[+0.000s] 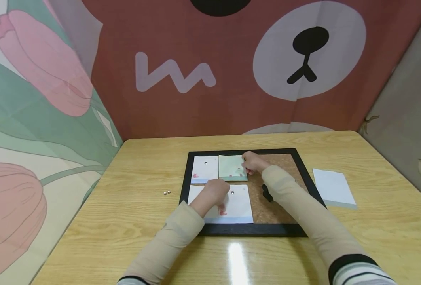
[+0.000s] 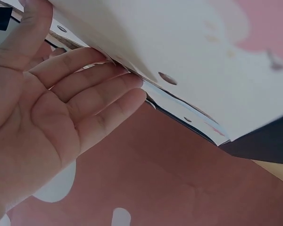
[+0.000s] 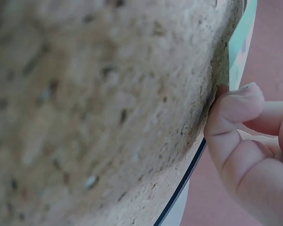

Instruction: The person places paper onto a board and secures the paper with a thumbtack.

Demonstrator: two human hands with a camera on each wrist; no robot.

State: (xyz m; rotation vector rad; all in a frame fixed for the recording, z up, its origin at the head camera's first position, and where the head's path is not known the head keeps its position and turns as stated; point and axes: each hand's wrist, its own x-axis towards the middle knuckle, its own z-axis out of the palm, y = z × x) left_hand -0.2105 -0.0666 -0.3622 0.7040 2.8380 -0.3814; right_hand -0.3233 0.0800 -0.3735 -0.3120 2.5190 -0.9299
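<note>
My right hand is at the right edge of a pale green paper sheet on a black-framed cork board. In the right wrist view, the thumb and curled index finger of that hand pinch the green sheet's edge. Over the lower row of papers is my left hand. Its fingers look nearly straight in the left wrist view, with the fingertips by the papers. A white sheet with a silver pin lies left of the green one. Below, another white sheet bears a pin.
Two small silver pins lie on the wooden table left of the board. To the board's right lies a loose white sheet with a bluish lower edge. Printed cloth hangs behind the table.
</note>
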